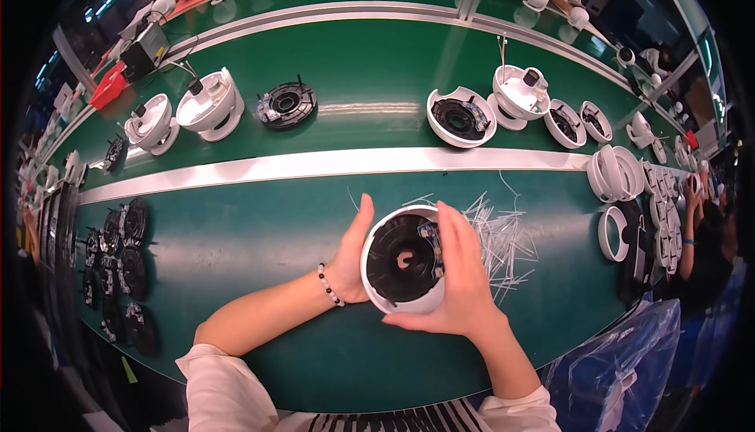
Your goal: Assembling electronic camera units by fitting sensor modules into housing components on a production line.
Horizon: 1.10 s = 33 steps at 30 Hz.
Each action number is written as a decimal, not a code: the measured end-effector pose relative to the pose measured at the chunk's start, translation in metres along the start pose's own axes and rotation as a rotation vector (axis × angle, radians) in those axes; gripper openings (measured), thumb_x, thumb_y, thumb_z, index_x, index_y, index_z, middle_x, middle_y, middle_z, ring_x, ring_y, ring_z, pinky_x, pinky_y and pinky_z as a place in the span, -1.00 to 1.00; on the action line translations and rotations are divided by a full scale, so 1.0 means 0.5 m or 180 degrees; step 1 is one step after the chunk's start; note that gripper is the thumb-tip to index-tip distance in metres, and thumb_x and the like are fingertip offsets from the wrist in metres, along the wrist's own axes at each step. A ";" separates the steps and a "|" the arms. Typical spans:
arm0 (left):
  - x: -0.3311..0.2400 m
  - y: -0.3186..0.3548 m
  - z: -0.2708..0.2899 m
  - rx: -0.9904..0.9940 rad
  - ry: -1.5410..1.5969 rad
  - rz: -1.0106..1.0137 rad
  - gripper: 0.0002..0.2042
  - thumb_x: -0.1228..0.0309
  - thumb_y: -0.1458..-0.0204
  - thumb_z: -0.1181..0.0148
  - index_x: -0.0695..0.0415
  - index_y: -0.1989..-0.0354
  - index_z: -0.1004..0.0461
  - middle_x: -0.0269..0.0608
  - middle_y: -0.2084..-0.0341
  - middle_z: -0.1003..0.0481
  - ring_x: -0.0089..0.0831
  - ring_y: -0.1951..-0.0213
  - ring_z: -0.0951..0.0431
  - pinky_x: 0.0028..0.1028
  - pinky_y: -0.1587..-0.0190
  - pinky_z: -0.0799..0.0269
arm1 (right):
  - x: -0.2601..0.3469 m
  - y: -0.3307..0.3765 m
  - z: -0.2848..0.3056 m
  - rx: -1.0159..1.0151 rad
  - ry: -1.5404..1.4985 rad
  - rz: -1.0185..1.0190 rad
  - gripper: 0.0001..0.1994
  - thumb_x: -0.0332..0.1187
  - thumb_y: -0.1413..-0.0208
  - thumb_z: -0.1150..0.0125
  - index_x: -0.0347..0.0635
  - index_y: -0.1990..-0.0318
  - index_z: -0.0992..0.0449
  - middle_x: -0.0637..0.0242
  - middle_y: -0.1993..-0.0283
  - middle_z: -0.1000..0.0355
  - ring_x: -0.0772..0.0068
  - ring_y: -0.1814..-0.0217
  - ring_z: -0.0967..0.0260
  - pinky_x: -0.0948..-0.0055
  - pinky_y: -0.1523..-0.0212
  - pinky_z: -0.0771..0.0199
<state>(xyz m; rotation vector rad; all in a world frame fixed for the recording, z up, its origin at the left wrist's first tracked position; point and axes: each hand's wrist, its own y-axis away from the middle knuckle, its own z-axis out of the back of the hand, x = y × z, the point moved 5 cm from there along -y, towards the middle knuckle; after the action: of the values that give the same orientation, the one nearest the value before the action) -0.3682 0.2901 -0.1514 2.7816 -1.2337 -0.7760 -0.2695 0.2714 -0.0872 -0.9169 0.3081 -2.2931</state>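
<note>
Between my hands is a white round housing [423, 303] with a black round plate [391, 265] set inside it, its open face tilted up toward me. A small circuit board shows at the plate's right edge. My left hand [348, 265] supports the housing from the left, thumb pointing up and the other fingers hidden behind it. Around the right side wraps my right hand [464, 278], its fingers over the far rim and its thumb along the near lower edge. Beside the right hand lies a loose heap of thin white strips [502, 243].
Black plates with boards [135, 271] stand in rows at the left. White rings [613, 234] and more housings are stacked at the right. Beyond a white rail [314, 166], a green belt carries white housings [211, 105] and a black plate [287, 105]. Other people sit farther off.
</note>
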 end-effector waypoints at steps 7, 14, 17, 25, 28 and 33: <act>-0.036 0.049 -0.020 0.0246 -0.0718 -0.0859 -0.28 0.08 0.22 -0.06 0.20 -0.11 -0.01 -0.08 -0.05 -0.13 -0.29 -0.06 -0.20 -0.32 -0.11 -0.09 | 0.054 0.004 -0.044 -0.0907 0.0075 -0.0845 0.16 -0.05 0.54 -0.42 -0.44 -0.14 0.28 -0.12 -0.16 0.22 -0.07 -0.20 0.20 0.14 -0.15 0.17; -0.081 0.029 -0.048 -0.0323 -0.0082 -0.1076 -0.46 0.21 0.21 0.04 0.21 0.00 -0.19 -0.07 0.07 -0.29 -0.24 0.03 -0.30 -0.30 -0.06 -0.18 | 0.045 -0.005 -0.021 -0.0977 -0.0434 -0.0823 0.05 -0.09 0.36 -0.34 -0.37 -0.17 0.29 -0.05 -0.24 0.34 0.02 -0.29 0.35 0.21 -0.20 0.29; -0.175 -0.012 -0.007 -0.0493 0.0084 -0.1163 -0.66 0.29 0.00 0.23 0.25 0.13 -0.28 -0.10 0.18 -0.38 -0.28 0.09 -0.36 -0.30 -0.02 -0.22 | 0.012 -0.004 0.055 -0.0998 -0.0322 -0.0868 -0.25 -0.19 0.28 -0.29 -0.24 -0.10 -0.06 0.02 -0.21 0.15 0.06 -0.25 0.20 0.22 -0.18 0.18; -0.342 -0.123 0.140 -0.0779 -0.0399 -0.1531 -0.65 0.22 -0.07 0.15 0.26 0.12 -0.22 -0.07 0.12 -0.31 -0.26 0.04 -0.31 -0.24 -0.04 -0.19 | -0.301 0.215 0.359 -0.1748 0.3332 -0.1983 -0.52 -0.29 0.27 -0.24 -0.34 0.15 -0.30 0.01 0.16 -0.30 0.02 0.10 -0.21 0.23 0.02 -0.13; -0.360 -0.190 0.217 -0.1640 -0.0692 -0.2236 -0.69 0.28 0.00 -0.02 0.26 0.18 -0.29 -0.23 0.29 -0.35 -0.42 0.31 -0.35 -0.40 0.10 -0.24 | -0.370 0.294 0.375 -0.1688 0.2840 -0.2828 -0.74 -0.32 0.22 -0.18 -0.34 0.39 -0.43 0.01 0.38 -0.35 0.00 0.27 -0.28 0.21 0.21 -0.23; -0.412 -0.082 0.069 -0.2561 -0.5039 -0.3849 -0.68 0.40 0.15 -0.11 0.28 0.20 -0.31 0.02 0.24 -0.36 -0.19 0.16 -0.36 -0.40 0.06 -0.23 | -0.313 0.267 0.384 -0.1990 0.3213 -0.2128 -0.82 -0.42 0.24 -0.19 -0.34 0.47 -0.41 0.06 0.49 -0.33 0.09 0.39 -0.24 0.23 0.33 -0.21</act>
<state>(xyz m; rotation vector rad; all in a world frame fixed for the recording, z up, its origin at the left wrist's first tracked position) -0.4721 0.4687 -0.0996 1.5160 1.1037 -2.7295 0.0118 0.2731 -0.0878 0.0255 1.3672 -3.2173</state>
